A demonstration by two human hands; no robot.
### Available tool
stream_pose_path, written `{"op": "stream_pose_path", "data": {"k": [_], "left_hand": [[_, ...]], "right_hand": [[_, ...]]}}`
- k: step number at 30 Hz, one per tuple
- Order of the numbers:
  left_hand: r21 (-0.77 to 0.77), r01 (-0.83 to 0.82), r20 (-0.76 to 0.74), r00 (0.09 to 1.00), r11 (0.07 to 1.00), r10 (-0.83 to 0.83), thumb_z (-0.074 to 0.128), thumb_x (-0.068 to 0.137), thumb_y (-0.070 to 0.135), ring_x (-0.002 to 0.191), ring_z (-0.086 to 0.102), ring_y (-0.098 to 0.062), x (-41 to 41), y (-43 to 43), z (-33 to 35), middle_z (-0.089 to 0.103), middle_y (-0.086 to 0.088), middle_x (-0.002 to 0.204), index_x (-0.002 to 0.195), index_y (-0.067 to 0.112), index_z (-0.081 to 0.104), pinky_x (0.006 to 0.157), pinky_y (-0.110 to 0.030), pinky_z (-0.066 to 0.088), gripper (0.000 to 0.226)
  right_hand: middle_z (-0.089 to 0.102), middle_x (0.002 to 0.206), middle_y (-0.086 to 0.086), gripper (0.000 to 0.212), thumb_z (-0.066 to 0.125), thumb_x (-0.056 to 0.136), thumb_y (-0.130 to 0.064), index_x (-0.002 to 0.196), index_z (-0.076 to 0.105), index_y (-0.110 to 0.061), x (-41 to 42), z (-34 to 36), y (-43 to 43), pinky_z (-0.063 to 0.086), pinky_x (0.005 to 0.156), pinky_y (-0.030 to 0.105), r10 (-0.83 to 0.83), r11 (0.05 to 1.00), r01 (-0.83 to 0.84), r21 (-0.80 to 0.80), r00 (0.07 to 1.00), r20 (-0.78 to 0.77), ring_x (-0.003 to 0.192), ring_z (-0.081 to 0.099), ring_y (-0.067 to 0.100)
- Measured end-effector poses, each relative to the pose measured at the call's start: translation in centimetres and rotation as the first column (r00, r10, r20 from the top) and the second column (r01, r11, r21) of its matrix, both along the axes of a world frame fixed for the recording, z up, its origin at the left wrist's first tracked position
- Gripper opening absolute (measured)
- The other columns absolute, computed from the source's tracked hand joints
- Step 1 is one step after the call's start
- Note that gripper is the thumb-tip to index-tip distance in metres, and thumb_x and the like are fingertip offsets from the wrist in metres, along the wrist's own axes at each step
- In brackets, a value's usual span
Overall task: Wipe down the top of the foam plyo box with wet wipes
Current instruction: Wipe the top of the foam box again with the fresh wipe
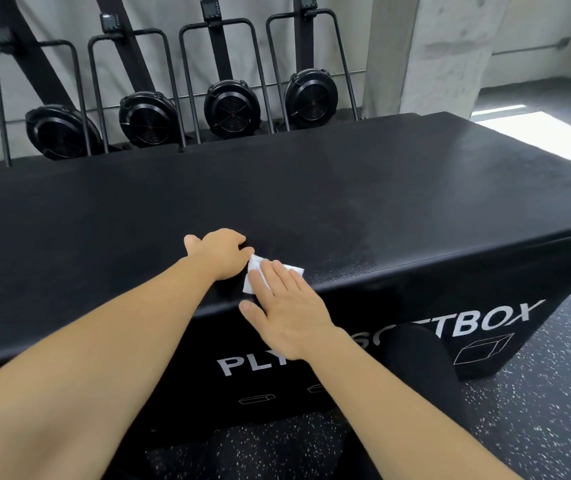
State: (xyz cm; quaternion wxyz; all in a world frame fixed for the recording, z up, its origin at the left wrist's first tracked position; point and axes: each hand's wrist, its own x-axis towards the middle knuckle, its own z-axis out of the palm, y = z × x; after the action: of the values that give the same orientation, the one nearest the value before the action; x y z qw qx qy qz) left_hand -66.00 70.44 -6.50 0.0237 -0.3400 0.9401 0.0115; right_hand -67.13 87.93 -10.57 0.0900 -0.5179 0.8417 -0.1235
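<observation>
surface: black plyo box (346,188) top | on it: white wipe (260,276) near front edge | under box: speckled floor (537,410)

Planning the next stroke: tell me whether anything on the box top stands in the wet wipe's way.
Only the left hand, curled against the wet wipe's left corner, blocks a leftward sweep. The right hand lies flat on the wipe. The rest of the box top shows nothing in its path.

Speckled rubber floor (537,427), concrete pillar (426,53), four black fan machines (232,110)
</observation>
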Motion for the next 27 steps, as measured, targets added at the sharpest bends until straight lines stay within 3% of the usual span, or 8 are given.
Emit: {"op": "stream_pose_path", "data": {"k": [3, 8, 10, 14, 16, 18, 21, 27], "left_hand": [[-0.014, 0.005, 0.015, 1.0, 1.0, -0.005, 0.033, 0.099, 0.047, 0.117, 0.052, -0.018, -0.5, 0.7, -0.2, 0.054, 0.01, 0.135, 0.13, 0.031, 0.054, 0.084, -0.036, 0.021, 0.04], [0.01, 0.042, 0.05, 0.998, 0.999, -0.043, 0.03, 0.1, 0.049, 0.134, 0.042, -0.017, -2.4, 2.3, -0.2, 0.031, 0.008, 0.156, 0.145, 0.033, 0.038, 0.098, -0.04, 0.022, 0.049], [0.014, 0.051, 0.063, 0.997, 0.999, -0.052, 0.03, 0.1, 0.049, 0.134, 0.042, -0.017, -3.2, 3.1, -0.1, 0.028, 0.008, 0.157, 0.145, 0.033, 0.038, 0.1, -0.04, 0.021, 0.049], [0.007, 0.048, 0.109, 0.993, 0.999, -0.049, 0.031, 0.099, 0.05, 0.128, 0.047, -0.017, -4.4, 3.8, -0.1, 0.042, 0.01, 0.149, 0.145, 0.034, 0.038, 0.1, -0.039, 0.021, 0.049], [0.005, 0.038, 0.123, 0.992, 0.999, -0.038, 0.031, 0.099, 0.052, 0.128, 0.047, -0.016, -4.6, 3.7, 0.0, 0.045, 0.011, 0.146, 0.147, 0.036, 0.035, 0.102, -0.038, 0.02, 0.051], [-0.01, 0.039, 0.141, 0.989, 0.999, -0.037, 0.031, 0.099, 0.053, 0.13, 0.045, -0.016, -4.6, 3.7, 0.1, 0.041, 0.011, 0.149, 0.147, 0.037, 0.034, 0.103, -0.039, 0.02, 0.051], [-0.029, 0.05, 0.165, 0.985, 0.998, -0.044, 0.03, 0.1, 0.053, 0.132, 0.043, -0.016, -4.6, 3.7, 0.2, 0.036, 0.011, 0.152, 0.148, 0.037, 0.034, 0.103, -0.04, 0.02, 0.051], [-0.003, 0.037, 0.148, 0.988, 0.999, -0.036, 0.039, 0.097, 0.054, 0.132, 0.043, -0.016, -5.1, 3.6, 0.9, 0.046, 0.012, 0.145, 0.143, 0.038, 0.042, 0.105, -0.038, 0.018, 0.049]], "right_hand": [[-0.003, 0.167, 0.0, 0.062, 0.016, 0.105, -0.05, 0.159, 0.009, -0.019, -2.1, 0.1, 2.2, -0.006, 0.122, 0.032, -0.005, 1.0, 0.003, -0.029, 0.999, -0.045, 0.152, -0.011, 0.016], [0.015, 0.16, -0.002, 0.055, 0.015, 0.102, -0.047, 0.148, 0.025, -0.019, -6.9, 0.3, 6.1, 0.009, 0.12, 0.034, -0.137, 0.989, 0.131, -0.071, 0.988, -0.077, 0.15, 0.006, 0.02], [0.02, 0.158, 0.003, 0.06, 0.009, 0.098, -0.047, 0.145, 0.03, -0.017, -9.0, 0.3, 7.8, 0.012, 0.12, 0.035, -0.193, 0.981, 0.188, -0.055, 0.974, -0.115, 0.147, 0.012, 0.022], [0.01, 0.166, 0.007, 0.063, 0.014, 0.104, -0.047, 0.158, 0.018, -0.015, -13.3, 0.4, 11.4, 0.003, 0.123, 0.037, -0.361, 0.933, 0.36, -0.025, 0.93, -0.077, 0.152, 0.008, 0.022], [0.028, 0.151, 0.02, 0.07, 0.003, 0.1, -0.049, 0.15, 0.029, -0.009, -15.0, 0.6, 12.7, 0.016, 0.12, 0.041, -0.422, 0.907, 0.42, -0.045, 0.9, -0.106, 0.14, 0.026, 0.031], [0.037, 0.127, 0.009, 0.078, -0.009, 0.089, -0.05, 0.136, 0.039, -0.01, -15.6, 0.8, 13.2, 0.027, 0.11, 0.036, -0.442, 0.897, 0.439, -0.055, 0.884, -0.152, 0.121, 0.033, 0.025], [0.034, 0.146, 0.01, 0.067, 0.007, 0.096, -0.052, 0.139, 0.037, -0.009, -14.7, 0.4, 12.0, 0.021, 0.115, 0.04, -0.488, 0.873, 0.484, -0.058, 0.865, -0.117, 0.137, 0.026, 0.029], [0.027, 0.153, 0.009, 0.07, 0.017, 0.098, -0.057, 0.145, 0.031, -0.007, -9.1, -0.1, 7.3, 0.015, 0.118, 0.041, -0.412, 0.906, 0.397, -0.143, 0.907, -0.088, 0.143, 0.017, 0.028]]}}
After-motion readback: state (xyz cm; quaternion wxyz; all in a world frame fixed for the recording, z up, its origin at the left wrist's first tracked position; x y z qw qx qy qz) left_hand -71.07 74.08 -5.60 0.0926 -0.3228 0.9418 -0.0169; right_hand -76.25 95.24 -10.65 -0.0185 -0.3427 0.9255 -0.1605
